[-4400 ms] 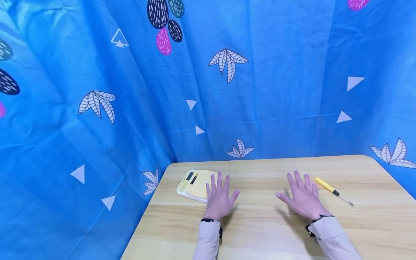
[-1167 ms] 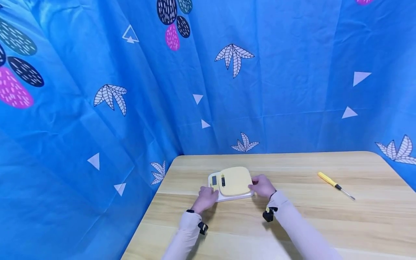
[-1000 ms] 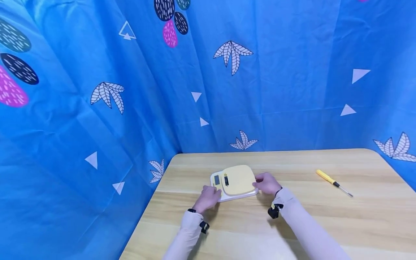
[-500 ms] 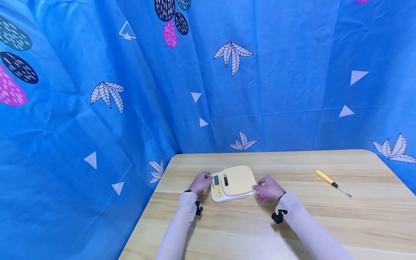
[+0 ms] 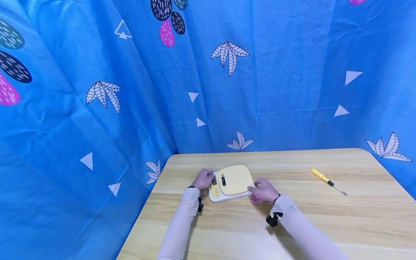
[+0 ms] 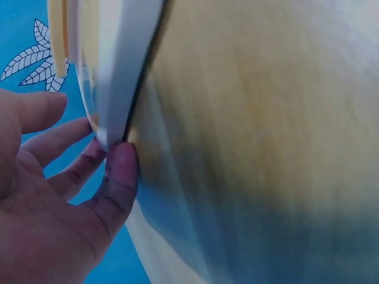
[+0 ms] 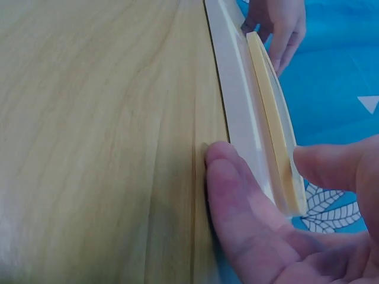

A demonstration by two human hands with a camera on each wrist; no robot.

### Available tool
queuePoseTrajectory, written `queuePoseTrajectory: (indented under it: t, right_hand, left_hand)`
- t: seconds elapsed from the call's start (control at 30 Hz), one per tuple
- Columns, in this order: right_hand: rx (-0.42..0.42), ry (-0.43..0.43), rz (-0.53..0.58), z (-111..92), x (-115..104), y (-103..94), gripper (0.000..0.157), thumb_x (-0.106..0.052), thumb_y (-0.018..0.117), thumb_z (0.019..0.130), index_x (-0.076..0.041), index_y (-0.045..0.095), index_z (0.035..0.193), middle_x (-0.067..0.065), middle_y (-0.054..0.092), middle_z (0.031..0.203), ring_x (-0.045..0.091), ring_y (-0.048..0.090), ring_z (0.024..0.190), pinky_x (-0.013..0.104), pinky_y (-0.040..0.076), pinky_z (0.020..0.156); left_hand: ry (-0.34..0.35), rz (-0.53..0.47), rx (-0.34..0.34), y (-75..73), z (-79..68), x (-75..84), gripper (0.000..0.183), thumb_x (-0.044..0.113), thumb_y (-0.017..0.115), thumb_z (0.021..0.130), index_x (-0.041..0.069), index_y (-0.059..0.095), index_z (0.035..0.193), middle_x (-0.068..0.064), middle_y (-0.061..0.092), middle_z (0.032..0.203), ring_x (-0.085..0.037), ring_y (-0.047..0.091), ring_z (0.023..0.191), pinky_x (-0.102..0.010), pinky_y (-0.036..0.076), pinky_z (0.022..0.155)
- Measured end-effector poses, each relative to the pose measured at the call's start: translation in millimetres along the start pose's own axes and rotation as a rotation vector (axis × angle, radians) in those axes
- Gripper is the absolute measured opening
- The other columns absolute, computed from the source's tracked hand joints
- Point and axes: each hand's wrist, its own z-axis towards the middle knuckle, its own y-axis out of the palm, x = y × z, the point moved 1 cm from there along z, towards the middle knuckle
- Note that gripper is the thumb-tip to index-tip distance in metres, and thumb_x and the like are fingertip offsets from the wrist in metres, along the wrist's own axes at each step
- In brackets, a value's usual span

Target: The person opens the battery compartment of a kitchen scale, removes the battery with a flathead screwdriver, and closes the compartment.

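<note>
Kitchen scale (image 5: 236, 181) sits on the wood-grained tabletop (image 5: 234, 234), left of its middle and nearer the far edge, skewed slightly to that edge. Low, flat build: glossy white base (image 5: 227, 198), round-cornered; above it a matte pale-yellow platform (image 5: 239, 178), a softened square with a smooth rim, carrying a small dark rectangular mark. Grey display (image 5: 213, 181) on the base's left end, yellow button panel below it. Left hand (image 5: 202, 179) at that end, toward the tabletop's left edge: fingers part-curled and spread, tips touching the base's corner; whether the thumb makes contact, cannot tell. Right hand (image 5: 264, 190) at the opposite end: thumb against the platform's rim, fingers bent low along the base, scale held between them. Sleeves (image 5: 182, 225) pale, smooth cloth, lightly creased; black wrist devices (image 5: 274, 219) strapped at the cuffs. Screwdriver (image 5: 328, 181) lies well apart to the right, toward the tabletop's far right corner: slim yellow handle, black collar, thin metal shaft slanting toward the right edge. Tabletop pale, in long streaked bands, far corners rounded. Behind the far edge and beside the left, blue curtain (image 5: 282, 90), softly creased, printed with white leaves, triangles and speckled ovals.
</note>
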Motion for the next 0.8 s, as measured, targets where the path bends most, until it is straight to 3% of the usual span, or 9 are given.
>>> queuePoseTrajectory:
  t: [0.17, 0.23, 0.43, 0.67, 0.8]
  right_hand:
    - [0.033, -0.011, -0.018, 6, 3, 3.5, 0.057, -0.011, 0.059, 0.103, 0.022, 0.032, 0.142, 0.027, 0.073, 0.085, 0.020, 0.071, 0.064, 0.036, 0.068, 0.063]
    - [0.034, -0.006, -0.027, 5, 2, 1.4, 0.059, -0.011, 0.058, 0.103, 0.023, 0.031, 0.143, 0.028, 0.073, 0.087, 0.021, 0.072, 0.066, 0.037, 0.068, 0.064]
    - [0.046, -0.010, -0.071, 1, 2, -12.8, 0.058, -0.010, 0.057, 0.104, 0.023, 0.033, 0.145, 0.028, 0.073, 0.089, 0.023, 0.073, 0.071, 0.037, 0.068, 0.067]
    - [0.054, -0.020, -0.072, 1, 9, -32.2, 0.048, -0.008, 0.055, 0.104, 0.023, 0.042, 0.138, 0.022, 0.072, 0.081, 0.018, 0.070, 0.066, 0.032, 0.067, 0.062]
    - [0.061, -0.034, -0.086, 2, 11, -46.2, 0.042, -0.007, 0.053, 0.104, 0.024, 0.047, 0.132, 0.018, 0.070, 0.076, 0.015, 0.068, 0.063, 0.029, 0.065, 0.058]
  left_hand:
    - [0.033, 0.032, 0.045, -3.5, -9.0, -0.6, 0.031, 0.009, 0.055, 0.105, -0.006, 0.067, 0.130, -0.025, 0.065, 0.136, -0.039, 0.061, 0.130, -0.054, 0.052, 0.113]
    - [0.015, 0.050, 0.055, -3.5, -11.9, -1.3, 0.029, 0.011, 0.059, 0.104, -0.003, 0.069, 0.127, -0.022, 0.067, 0.133, -0.037, 0.062, 0.128, -0.052, 0.052, 0.113]
    - [0.036, 0.059, 0.040, 0.0, -23.4, 1.4, 0.023, 0.009, 0.067, 0.099, -0.002, 0.071, 0.118, -0.018, 0.071, 0.117, -0.029, 0.067, 0.109, -0.044, 0.059, 0.101]
    - [-0.015, -0.074, -0.035, 9.2, -46.9, 16.8, 0.021, 0.006, 0.065, 0.099, -0.006, 0.066, 0.116, -0.014, 0.069, 0.097, -0.015, 0.065, 0.069, -0.025, 0.060, 0.058]
    - [-0.012, -0.160, -0.067, 17.4, -59.8, 27.3, 0.018, 0.002, 0.065, 0.098, -0.009, 0.064, 0.113, -0.013, 0.068, 0.090, -0.013, 0.063, 0.060, -0.024, 0.061, 0.053]
